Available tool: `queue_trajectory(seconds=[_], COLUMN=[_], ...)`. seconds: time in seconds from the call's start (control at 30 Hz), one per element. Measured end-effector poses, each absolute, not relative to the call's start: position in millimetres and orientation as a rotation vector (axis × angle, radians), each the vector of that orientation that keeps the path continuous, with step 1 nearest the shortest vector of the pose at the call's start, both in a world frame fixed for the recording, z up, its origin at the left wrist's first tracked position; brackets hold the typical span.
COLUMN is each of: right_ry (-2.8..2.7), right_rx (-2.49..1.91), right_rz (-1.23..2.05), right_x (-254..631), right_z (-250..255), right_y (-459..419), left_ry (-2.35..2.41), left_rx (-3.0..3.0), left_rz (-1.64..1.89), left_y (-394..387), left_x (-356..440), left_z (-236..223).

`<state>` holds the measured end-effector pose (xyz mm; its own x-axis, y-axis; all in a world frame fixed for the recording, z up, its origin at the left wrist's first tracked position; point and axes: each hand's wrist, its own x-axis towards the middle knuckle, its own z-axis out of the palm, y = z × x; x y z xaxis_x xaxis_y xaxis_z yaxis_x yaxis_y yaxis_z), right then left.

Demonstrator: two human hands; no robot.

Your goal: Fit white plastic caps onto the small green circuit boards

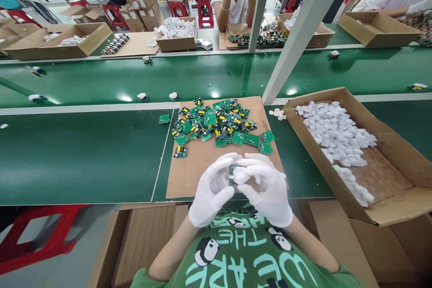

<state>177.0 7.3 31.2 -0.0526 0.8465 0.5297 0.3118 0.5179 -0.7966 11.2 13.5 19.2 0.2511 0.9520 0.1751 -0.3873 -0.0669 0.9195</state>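
Both my hands wear white gloves and meet over the near edge of a cardboard sheet [189, 175]. My left hand [214, 189] grips a small green circuit board [231, 174] by its side. Closed around a small white plastic piece [240, 175], my right hand [268, 189] presses it against the board. The fingers partly hide both parts. Just beyond my hands lies a heap of green circuit boards [209, 119] with yellow and black components. One board [181, 151] lies apart at the heap's lower left, and another board [164, 119] rests on the green table.
On the right stands an open cardboard box [398, 175] holding many white pieces [337, 130]. A slanted metal post [303, 31] rises behind the sheet. Beyond runs a green conveyor [202, 76] carrying several boards. A red stool [37, 234] is at lower left. Co-workers sit across.
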Motion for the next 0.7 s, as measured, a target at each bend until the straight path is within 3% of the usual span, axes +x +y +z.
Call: queue_trajectory(seconds=[0.23, 0.47, 0.7], right_ry=[-2.031, -1.938, -1.927], right_rx=[-1.056, -0.675, -0.616], right_rz=[0.383, 0.313, 0.199], right_x=[192, 180, 183], right_z=[50, 33, 29], right_y=[7, 21, 23], left_ry=[0.827, 0.776, 0.641], left_rx=[1.024, 0.917, 0.856], left_rz=[0.71, 0.764, 0.654], left_y=[18, 12, 10], left_x=[1, 10, 10], left_z=[42, 51, 59])
